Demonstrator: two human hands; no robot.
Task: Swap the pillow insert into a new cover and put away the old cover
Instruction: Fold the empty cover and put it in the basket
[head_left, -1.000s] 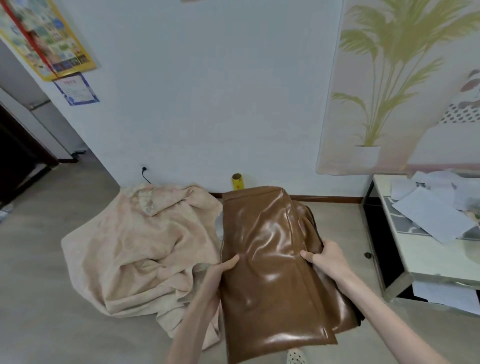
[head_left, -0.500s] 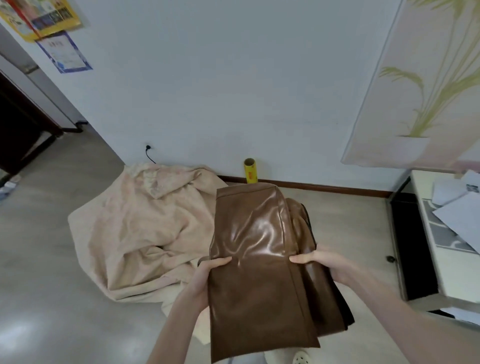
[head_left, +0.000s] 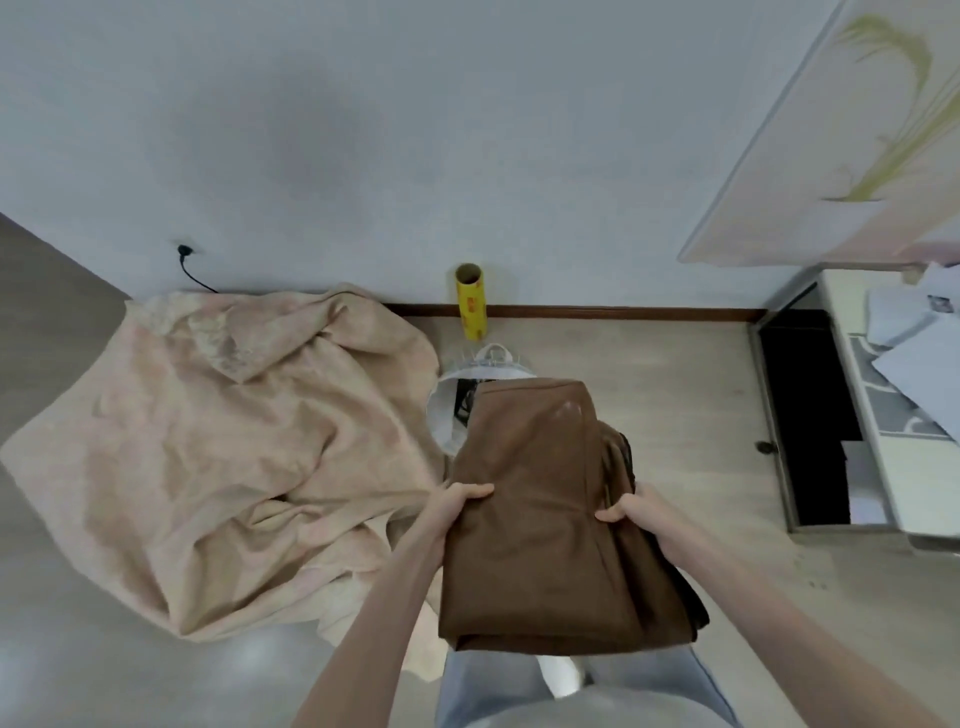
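Note:
A folded glossy brown cover (head_left: 540, 519) is held flat in front of me above the floor. My left hand (head_left: 457, 501) grips its left edge, thumb on top. Its right edge is gripped by my right hand (head_left: 631, 512), with the thumb on top and the fingers underneath. A white basket (head_left: 457, 400) with a handle stands on the floor just beyond the cover's far end, partly hidden by it. No pillow insert is in view.
A crumpled beige blanket (head_left: 223, 452) lies on the floor to the left. A yellow roll (head_left: 470, 301) stands against the wall. A low cabinet (head_left: 852, 415) with papers on top is at the right. My legs and a white shoe (head_left: 561, 675) are below.
My view has tilted downward and the brown cover now lies lower and flatter in my hands. The white basket behind it has come into view. Both hands keep their grip.

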